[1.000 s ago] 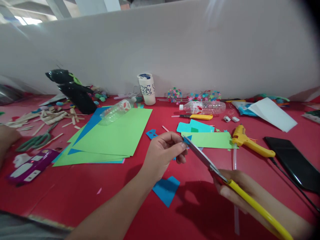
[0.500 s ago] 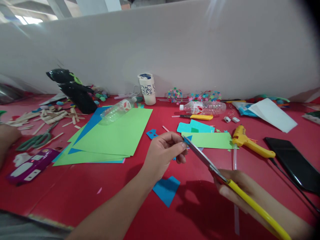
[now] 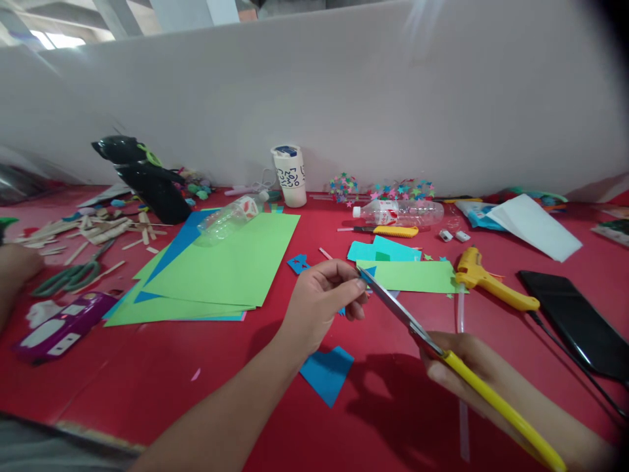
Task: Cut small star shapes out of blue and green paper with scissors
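My left hand (image 3: 327, 298) pinches a small piece of blue paper (image 3: 369, 273) between thumb and fingers; most of the piece is hidden. In my right hand (image 3: 457, 367) are scissors (image 3: 400, 312) with yellow handles, their blade tips at the blue piece beside my left fingertips. Below my left wrist a larger blue paper scrap (image 3: 330, 375) lies on the red table. Behind the blades is a light green paper strip (image 3: 417, 276), with turquoise paper pieces (image 3: 383, 249) just beyond it. A blue scrap with cut-out holes (image 3: 298, 263) lies left of my fingers.
A yellow glue gun (image 3: 484, 278) and a black phone (image 3: 574, 321) lie to the right. Left are stacked green sheets (image 3: 230, 262) under a plastic bottle (image 3: 228, 219), and green-handled scissors (image 3: 73, 276). A yellow cutter (image 3: 396, 231) lies behind. Another person's hand (image 3: 17, 269) shows at far left.
Almost nothing differs. Both hands keep the same pose, with the scissor tips still at the blue paper; the view has shifted very slightly.
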Demonstrator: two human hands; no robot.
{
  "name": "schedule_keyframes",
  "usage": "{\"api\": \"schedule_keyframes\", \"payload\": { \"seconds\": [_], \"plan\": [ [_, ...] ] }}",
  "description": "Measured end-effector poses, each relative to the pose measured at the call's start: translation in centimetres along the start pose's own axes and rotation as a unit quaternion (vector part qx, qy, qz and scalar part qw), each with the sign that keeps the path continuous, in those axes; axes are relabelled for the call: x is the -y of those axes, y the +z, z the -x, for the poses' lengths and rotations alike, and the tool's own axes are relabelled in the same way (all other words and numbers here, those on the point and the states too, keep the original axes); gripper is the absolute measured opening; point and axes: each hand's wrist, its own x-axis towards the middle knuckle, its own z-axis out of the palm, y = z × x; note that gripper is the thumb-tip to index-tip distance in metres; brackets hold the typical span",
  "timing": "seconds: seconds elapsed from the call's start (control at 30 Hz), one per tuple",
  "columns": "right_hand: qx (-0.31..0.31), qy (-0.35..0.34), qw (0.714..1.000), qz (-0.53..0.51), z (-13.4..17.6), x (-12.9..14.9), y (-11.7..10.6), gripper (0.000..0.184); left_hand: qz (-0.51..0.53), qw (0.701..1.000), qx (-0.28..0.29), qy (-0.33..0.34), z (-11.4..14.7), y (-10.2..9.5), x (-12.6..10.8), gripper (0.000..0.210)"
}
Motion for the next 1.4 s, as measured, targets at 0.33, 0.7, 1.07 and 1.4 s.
{"api": "schedule_keyframes", "payload": {
  "seconds": [0.33,0.7,1.07,1.4],
  "plan": [
    [-0.014,0.006,1.0,-0.009,-0.2,0.1,0.2,0.055,0.003,1.0,-0.001,-0.005,-0.2,-0.1,0.4,0.009],
    [0.019,0.004,0.999,-0.042,-0.5,-0.2,0.0,0.053,-0.05,0.998,-0.022,0.044,0.0,-0.3,0.5,0.01],
    [0.024,0.014,0.997,-0.068,-0.1,1.0,-0.3,0.052,-0.049,0.998,-0.031,0.038,0.3,0.2,0.9,0.009],
    [0.016,0.028,0.994,-0.102,0.8,2.6,-0.3,0.055,-0.049,0.998,-0.035,0.016,0.2,0.2,0.7,0.012]
  ]
}}
